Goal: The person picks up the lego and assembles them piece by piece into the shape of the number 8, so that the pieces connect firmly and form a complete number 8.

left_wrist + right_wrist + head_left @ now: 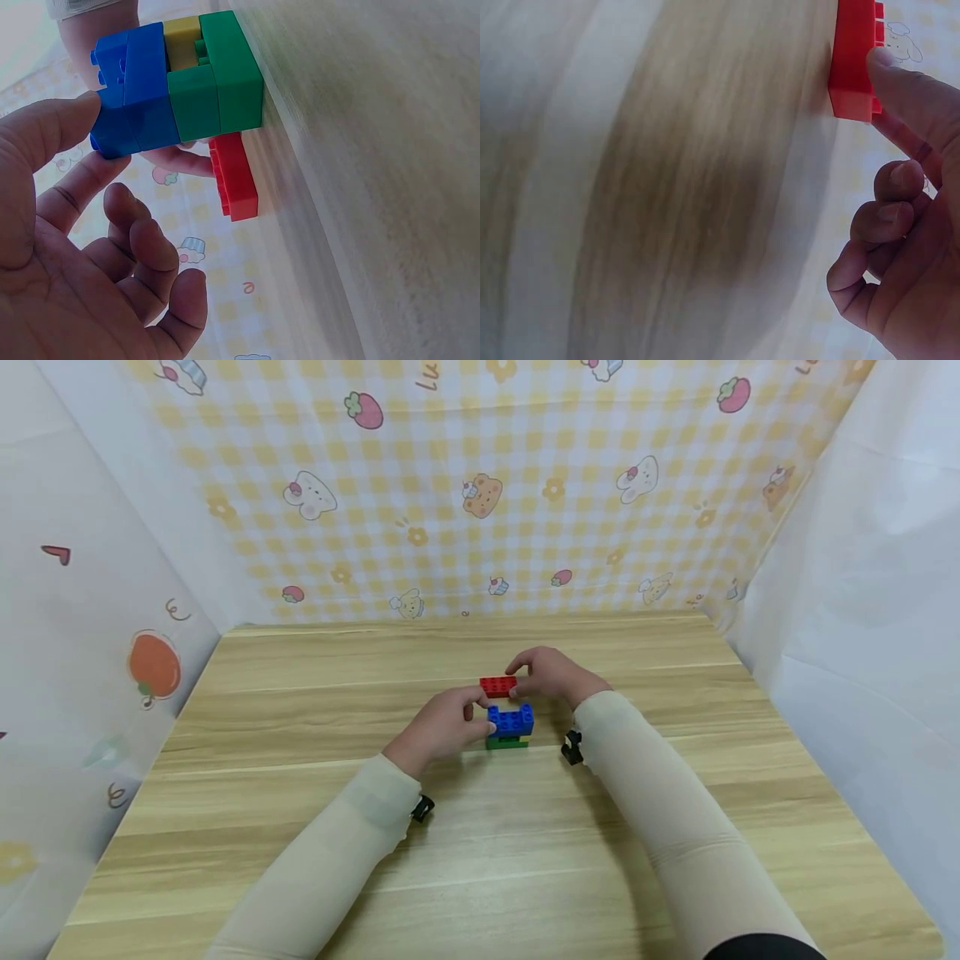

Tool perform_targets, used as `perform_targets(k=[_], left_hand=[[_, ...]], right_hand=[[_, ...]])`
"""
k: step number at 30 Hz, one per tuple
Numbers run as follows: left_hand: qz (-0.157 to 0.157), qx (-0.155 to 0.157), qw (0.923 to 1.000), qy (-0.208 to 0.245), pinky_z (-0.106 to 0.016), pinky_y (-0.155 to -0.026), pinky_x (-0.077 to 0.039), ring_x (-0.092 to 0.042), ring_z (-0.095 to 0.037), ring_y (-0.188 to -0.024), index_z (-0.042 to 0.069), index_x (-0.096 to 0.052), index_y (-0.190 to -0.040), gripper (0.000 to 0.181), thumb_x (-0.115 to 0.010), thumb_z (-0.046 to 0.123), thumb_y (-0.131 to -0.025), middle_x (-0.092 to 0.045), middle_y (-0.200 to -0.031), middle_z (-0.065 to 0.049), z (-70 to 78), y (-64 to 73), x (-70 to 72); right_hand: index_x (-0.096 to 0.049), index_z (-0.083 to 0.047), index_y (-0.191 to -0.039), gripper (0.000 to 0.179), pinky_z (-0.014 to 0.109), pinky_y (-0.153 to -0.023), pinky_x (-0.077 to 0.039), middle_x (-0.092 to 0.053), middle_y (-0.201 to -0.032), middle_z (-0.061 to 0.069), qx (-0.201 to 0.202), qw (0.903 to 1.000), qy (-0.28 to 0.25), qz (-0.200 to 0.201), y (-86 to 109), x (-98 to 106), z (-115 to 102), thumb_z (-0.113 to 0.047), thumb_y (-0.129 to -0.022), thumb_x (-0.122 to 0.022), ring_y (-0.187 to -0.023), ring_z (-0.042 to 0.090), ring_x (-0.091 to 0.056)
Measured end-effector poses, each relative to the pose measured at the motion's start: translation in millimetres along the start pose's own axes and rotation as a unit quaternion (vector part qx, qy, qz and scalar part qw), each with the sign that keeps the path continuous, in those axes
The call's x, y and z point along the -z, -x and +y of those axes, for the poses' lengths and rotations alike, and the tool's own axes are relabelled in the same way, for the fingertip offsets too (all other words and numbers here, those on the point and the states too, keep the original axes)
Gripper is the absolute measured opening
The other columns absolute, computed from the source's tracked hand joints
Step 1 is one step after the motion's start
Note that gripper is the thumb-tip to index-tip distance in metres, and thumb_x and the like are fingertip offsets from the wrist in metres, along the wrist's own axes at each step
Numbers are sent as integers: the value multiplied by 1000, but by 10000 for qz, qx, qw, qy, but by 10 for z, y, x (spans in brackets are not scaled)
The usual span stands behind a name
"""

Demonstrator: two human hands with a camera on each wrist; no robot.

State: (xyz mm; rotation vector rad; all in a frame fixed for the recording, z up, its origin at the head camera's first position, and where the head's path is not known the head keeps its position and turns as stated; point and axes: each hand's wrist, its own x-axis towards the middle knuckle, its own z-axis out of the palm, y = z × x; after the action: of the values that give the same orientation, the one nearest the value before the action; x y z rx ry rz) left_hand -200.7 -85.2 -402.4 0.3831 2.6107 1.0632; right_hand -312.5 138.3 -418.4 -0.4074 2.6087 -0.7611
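A small stack of toy building blocks stands on the table, blue blocks (512, 722) over green blocks (506, 744), with a yellow block (182, 45) set between them. My left hand (447, 727) pinches the left end of the upper blue part between thumb and index finger; its other fingers curl loosely below in the left wrist view. Just behind the stack lies a red block (495, 686), studs up. At its right end, my right hand (557, 677) grips it, thumb on the near side and index finger partly hidden behind it in the right wrist view.
The wood-grain table (300, 693) reaches back to a yellow checked cloth (450, 552) with cartoon prints. White cloth walls (862, 610) stand at both sides. Small black devices (572, 747) sit under both wrists.
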Motion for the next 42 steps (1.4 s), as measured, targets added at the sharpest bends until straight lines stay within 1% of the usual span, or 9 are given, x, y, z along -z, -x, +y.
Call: perform_targets(k=[7,10,14,17,20,27,34,37,42], left_hand=[[31,42,10000,54,-33,-62,-39,-52,-24,-74,18,-66,-120,25,-75,30,-99,-54,-89,-7,7,1,-5],[29,48,10000,43,-33,-62,-39,-51,-24,-74,18,-66,-120,25,-75,30,-100,-54,-90,-7,7,2,-6],[17,30,10000,17,-33,-62,-39,-51,-23,-72,18,-66,-120,25,-74,30,-100,-53,-89,-7,6,2,-12],[17,33,10000,35,-33,-62,-38,-51,-23,-72,18,-66,-120,25,-75,30,-100,-53,-88,-7,4,1,-15],[23,19,10000,41,-33,-62,-39,-51,-23,-72,18,-66,-120,25,-75,30,-99,-53,-88,-7,0,-2,-18],[-15,-16,10000,19,-33,-62,-40,-51,-23,-72,18,-66,-121,25,-74,30,-100,-54,-89,-7,-11,-9,-10],[-30,-62,10000,25,-34,-63,-41,-51,-23,-74,18,-66,-124,27,-74,29,-100,-55,-91,-8,-10,-18,-20],[-14,-78,10000,41,-34,-63,-41,-51,-23,-72,17,-67,-124,27,-74,29,-100,-55,-90,-8,-11,-18,-22],[43,-58,10000,68,-34,-63,-40,-51,-23,-72,18,-68,-123,26,-74,29,-100,-54,-89,-7,-18,-21,-31]], right_hand=[[-74,-15,-126,36,52,-110,-43,-70,-128,7,-141,9999,-18,-55,11,-10,-69,-22,-92,-84,-112,29,-56],[-75,-15,-123,33,47,-103,-46,-71,-118,7,-127,9999,17,-20,7,-26,-67,-22,-92,-84,-104,28,-56],[-76,-14,-120,31,40,-87,-46,-68,-100,6,-103,9999,-24,46,-6,-46,-44,-22,-92,-84,-91,26,-54],[-76,-15,-119,29,39,-83,-45,-65,-96,7,-118,9999,-71,94,5,-38,-39,-23,-92,-84,-89,26,-53],[-76,-17,-119,28,41,-85,-46,-65,-102,8,-98,9998,-84,173,28,-15,-26,-25,-93,-83,-94,28,-54],[-76,-17,-123,32,49,-101,-49,-67,-125,8,70,9995,10,322,115,75,22,-27,-94,-82,-113,31,-56],[-76,-16,-126,33,52,-104,-47,-66,-132,11,206,9990,36,385,242,187,43,-27,-95,-81,-120,33,-56],[-76,-16,-126,33,47,-96,-48,-67,-123,10,291,9986,116,437,301,232,19,-27,-95,-81,-111,31,-55],[-76,-16,-126,33,39,-74,-41,-59,-92,8,523,9966,222,602,404,277,0,-28,-95,-81,-88,26,-49]])
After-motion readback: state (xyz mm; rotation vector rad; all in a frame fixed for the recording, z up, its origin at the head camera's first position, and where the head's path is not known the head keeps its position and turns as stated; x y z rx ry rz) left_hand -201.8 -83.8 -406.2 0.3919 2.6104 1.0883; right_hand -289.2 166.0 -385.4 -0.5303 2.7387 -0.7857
